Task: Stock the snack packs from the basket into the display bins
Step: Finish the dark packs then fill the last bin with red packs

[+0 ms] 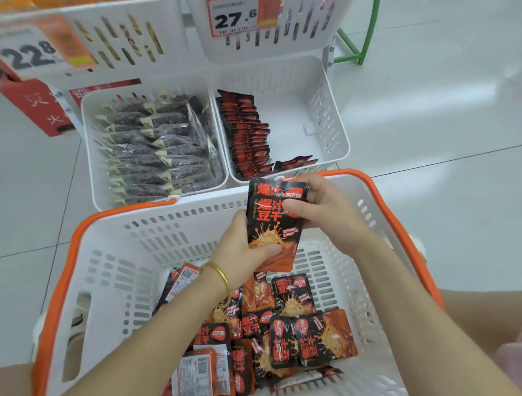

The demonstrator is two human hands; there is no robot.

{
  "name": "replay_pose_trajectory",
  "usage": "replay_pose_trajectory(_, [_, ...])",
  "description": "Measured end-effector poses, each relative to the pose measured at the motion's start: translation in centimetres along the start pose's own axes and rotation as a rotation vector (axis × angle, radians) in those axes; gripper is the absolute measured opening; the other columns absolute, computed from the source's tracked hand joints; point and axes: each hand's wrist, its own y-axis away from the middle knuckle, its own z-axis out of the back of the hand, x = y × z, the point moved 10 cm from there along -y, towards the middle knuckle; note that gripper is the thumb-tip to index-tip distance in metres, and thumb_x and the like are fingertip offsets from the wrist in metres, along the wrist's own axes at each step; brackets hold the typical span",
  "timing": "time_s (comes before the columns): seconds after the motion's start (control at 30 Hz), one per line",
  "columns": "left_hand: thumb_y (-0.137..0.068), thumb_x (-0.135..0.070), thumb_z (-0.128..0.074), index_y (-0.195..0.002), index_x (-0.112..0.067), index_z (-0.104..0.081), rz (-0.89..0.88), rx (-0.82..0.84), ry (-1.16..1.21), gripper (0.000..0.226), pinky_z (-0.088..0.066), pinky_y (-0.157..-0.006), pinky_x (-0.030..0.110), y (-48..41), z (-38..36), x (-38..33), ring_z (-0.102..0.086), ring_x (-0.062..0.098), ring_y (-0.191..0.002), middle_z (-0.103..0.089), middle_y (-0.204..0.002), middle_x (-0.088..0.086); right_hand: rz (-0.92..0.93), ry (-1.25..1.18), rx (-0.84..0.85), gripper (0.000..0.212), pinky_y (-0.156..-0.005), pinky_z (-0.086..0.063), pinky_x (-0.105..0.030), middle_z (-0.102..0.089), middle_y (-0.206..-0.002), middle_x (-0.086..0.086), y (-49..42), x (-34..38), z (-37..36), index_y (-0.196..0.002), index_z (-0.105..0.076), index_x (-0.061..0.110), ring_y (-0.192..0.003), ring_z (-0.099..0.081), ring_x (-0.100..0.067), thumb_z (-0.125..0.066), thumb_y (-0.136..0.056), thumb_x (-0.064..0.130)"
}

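— What's closest to you?
— A white slotted plastic basket with an orange rim [127, 244], right in front of the person. Its bottom is littered with loose black-and-orange foil snack packs [291, 300], some face up, some showing white barcode labels.
— And the hands?
— Both are raised over the basket's far side. The left hand [245, 251], a gold bangle [220, 278] on its wrist, grips the lower edge of a small stack of held packs [271, 225], thumb pressed on the front, fingers behind. The right hand [325, 212] grips the top of the same stack, thumb laid across the face, fingers curled round the back.
— How many in the stack?
— At least two; one peeks out above the front one. More I cannot tell.
— What's beyond?
— Two white plastic bins side by side, low on the display. The lower right bin [296, 108] has a row of matching packs [246, 134] standing on edge along its left wall, a couple lying flat at the near end. The lower left bin [92, 166] is full of dark clear-wrapped packs [154, 149].
— Higher up?
— The upper right bin [262, 51] and upper left bin [168, 34], both white. The right price tag [234, 15] reads 27.6, the left price tag [27, 55] 22.8. A red box [35, 105] stands on the pale tiled floor [431, 93] at left, a green metal frame [371, 20] at right.
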Motion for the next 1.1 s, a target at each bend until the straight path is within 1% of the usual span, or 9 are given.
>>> replay_pose_trajectory(0.1, [-0.078,-0.017,-0.074,-0.119,-0.022,-0.041,-0.069,0.05,-0.055,0.054,-0.049,-0.084,0.027,-1.4,0.4,-1.8,-0.059,0.009,-0.095,-0.059,-0.104,-0.008,-0.035,0.181,0.148,0.051,-0.07,-0.059,-0.036,-0.07,-0.094,0.001,-1.0,2.4,0.7,-0.118,-0.055,0.026,-0.082,-0.069,-0.014,-0.073,-0.076,0.002])
replay_pose_trajectory(0.2, [-0.078,-0.022,-0.074,-0.122,-0.022,-0.042,-0.135,0.052,-0.138,0.054,-0.048,-0.084,0.031,-3.8,1.0,-4.2,-0.059,0.012,-0.097,-0.06,-0.106,-0.005,-0.066,0.475,0.202,0.038,-0.061,-0.057,-0.03,-0.069,-0.088,0.003,-2.6,4.1,1.3,-0.106,-0.062,0.023,-0.074,-0.066,-0.009,-0.076,-0.075,0.007])
replay_pose_trajectory(0.27, [-0.078,-0.024,-0.074,-0.118,-0.021,-0.041,-0.181,0.011,-0.153,0.051,-0.049,-0.083,0.031,-5.9,1.7,-5.8,-0.06,0.014,-0.097,-0.06,-0.104,-0.004,-0.008,0.548,0.117,0.021,-0.053,-0.053,-0.027,-0.067,-0.075,-0.001,-4.2,6.2,2.3,-0.092,-0.064,0.013,-0.064,-0.063,-0.009,-0.075,-0.076,0.006])
replay_pose_trajectory(0.37, [-0.079,-0.025,-0.073,-0.125,-0.017,-0.042,-0.293,-0.173,-0.182,0.056,-0.043,-0.097,0.034,-8.8,3.8,-7.6,-0.052,0.017,-0.112,-0.054,-0.121,0.003,0.19,0.464,-0.133,0.023,-0.054,-0.048,-0.025,-0.063,-0.065,-0.001,-6.6,10.3,5.6,-0.083,-0.064,0.016,-0.056,-0.058,-0.009,-0.071,-0.075,-0.004])
replay_pose_trajectory(0.47, [-0.088,-0.028,-0.062,-0.132,-0.011,-0.042,-0.307,-0.324,-0.507,0.052,-0.03,-0.105,0.032,-10.8,5.4,-7.1,-0.039,0.022,-0.125,-0.045,-0.133,0.007,0.318,0.608,-0.296,0.03,-0.065,-0.046,-0.015,-0.066,-0.075,0.005,-9.2,11.5,8.3,-0.098,-0.069,0.017,-0.063,-0.058,-0.002,-0.07,-0.074,-0.003])
replay_pose_trajectory(0.63, [-0.095,-0.033,-0.048,-0.135,-0.015,-0.04,-0.236,-0.272,-0.772,0.045,-0.022,-0.109,0.036,-12.6,3.9,-3.8,-0.026,0.021,-0.133,-0.033,-0.145,0.003,0.117,0.811,-0.234,0.031,-0.067,-0.04,-0.019,-0.063,-0.088,-0.002,-15.5,4.4,9.9,-0.108,-0.068,0.011,-0.084,-0.059,-0.018,-0.069,-0.078,0.001])
replay_pose_trajectory(0.93, [-0.095,-0.027,-0.043,-0.134,-0.014,-0.042,-0.224,-0.275,-0.759,0.042,-0.023,-0.108,0.034,-13.2,3.7,-3.0,-0.03,0.02,-0.131,-0.036,-0.143,0.003,-0.277,0.797,0.179,0.031,-0.084,-0.036,-0.029,-0.052,-0.116,-0.006,-17.8,-3.8,6.2,-0.116,-0.054,0.013,-0.1,-0.045,-0.018,-0.039,-0.09,0.006])
replay_pose_trajectory(1.03, [-0.094,-0.025,-0.044,-0.132,-0.012,-0.044,-0.234,-0.273,-0.762,0.04,-0.025,-0.107,0.034,-13.3,3.7,-2.9,-0.034,0.021,-0.129,-0.039,-0.141,0.004,-0.341,0.794,0.21,0.031,-0.071,-0.036,-0.023,-0.051,-0.106,-0.004,-17.4,-4.0,6.0,-0.12,-0.049,0.016,-0.088,-0.045,-0.014,-0.036,-0.092,0.01])
replay_pose_trajectory(1.1, [-0.094,-0.024,-0.044,-0.132,-0.012,-0.044,-0.239,-0.279,-0.757,0.039,-0.026,-0.106,0.033,-13.3,3.8,-3.0,-0.035,0.021,-0.127,-0.041,-0.139,0.004,-0.302,0.813,0.165,0.038,-0.08,-0.037,-0.026,-0.053,-0.119,-0.005,-17.1,-3.3,6.4,-0.131,-0.046,0.018,-0.099,-0.049,-0.017,-0.037,-0.094,0.014])
